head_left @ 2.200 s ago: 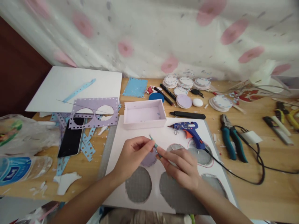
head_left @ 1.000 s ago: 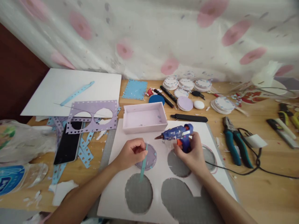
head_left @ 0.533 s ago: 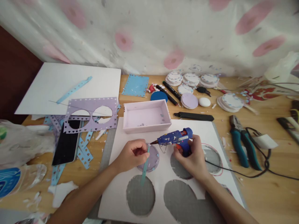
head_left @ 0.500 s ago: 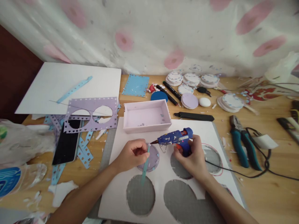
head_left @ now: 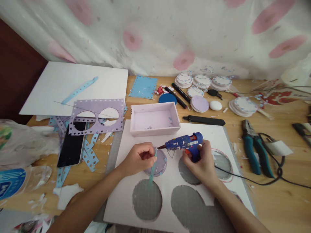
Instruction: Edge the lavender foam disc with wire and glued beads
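Observation:
My left hand (head_left: 139,158) is closed, pinching a thin light-blue paper strip (head_left: 153,169) that hangs down toward me over a purple paper disc (head_left: 160,164). My right hand (head_left: 202,160) grips a blue hot glue gun (head_left: 184,143) with an orange trigger. The gun's nozzle points left and sits right at the top end of the strip, beside my left fingertips. Both hands work over a white foam board (head_left: 170,181) with round holes cut out of it.
A shallow pink box (head_left: 154,120) stands just behind the board. Pliers (head_left: 252,147) and the gun's black cord (head_left: 257,181) lie to the right. Stacked round discs (head_left: 201,82), markers and a black knife (head_left: 204,120) lie at the back; a phone (head_left: 71,144) and punched paper scraps lie at left.
My right hand picked up the glue gun from the board and brought its nozzle left to the strip. My left hand kept hold of the strip, now hanging toward me.

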`<state>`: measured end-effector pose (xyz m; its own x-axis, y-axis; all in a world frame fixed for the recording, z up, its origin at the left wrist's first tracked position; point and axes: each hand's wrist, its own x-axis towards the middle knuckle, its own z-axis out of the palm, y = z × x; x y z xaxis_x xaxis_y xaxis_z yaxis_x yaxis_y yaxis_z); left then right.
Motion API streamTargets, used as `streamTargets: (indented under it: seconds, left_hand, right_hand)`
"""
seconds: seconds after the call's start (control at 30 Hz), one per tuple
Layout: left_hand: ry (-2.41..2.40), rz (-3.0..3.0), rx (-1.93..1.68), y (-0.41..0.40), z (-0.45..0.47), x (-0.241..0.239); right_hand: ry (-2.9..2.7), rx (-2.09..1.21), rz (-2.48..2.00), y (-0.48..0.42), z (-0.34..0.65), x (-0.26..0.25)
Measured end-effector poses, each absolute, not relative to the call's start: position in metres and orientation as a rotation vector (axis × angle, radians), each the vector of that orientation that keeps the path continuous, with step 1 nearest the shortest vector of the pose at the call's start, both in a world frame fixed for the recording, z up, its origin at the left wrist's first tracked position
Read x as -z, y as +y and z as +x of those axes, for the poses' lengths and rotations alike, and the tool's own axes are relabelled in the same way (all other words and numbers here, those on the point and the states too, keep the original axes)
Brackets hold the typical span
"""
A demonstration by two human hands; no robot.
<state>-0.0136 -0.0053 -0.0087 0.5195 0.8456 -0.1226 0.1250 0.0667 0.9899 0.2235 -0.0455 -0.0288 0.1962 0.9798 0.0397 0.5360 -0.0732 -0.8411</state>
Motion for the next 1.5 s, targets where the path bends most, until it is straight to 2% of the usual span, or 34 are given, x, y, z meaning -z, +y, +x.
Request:
streamTargets:
  seconds: [1.07, 1.33, 1.5]
  left_hand:
    - [0.876, 1.410, -0.690, -0.005, -0.014, 0.009]
    - [0.867, 1.443, -0.715, -0.005, -0.014, 0.011]
    - [0.876, 1.403, -0.762, -0.002, -0.014, 0.003]
  right_hand:
    - [-1.489, -0.720, -1.718, -0.048, 0.223, 0.030]
    - [-1.359, -0.197, -1.936, -0.046, 0.244, 0.015]
    - [-1.390, -0.065, -2.038, -0.039, 0.287, 0.016]
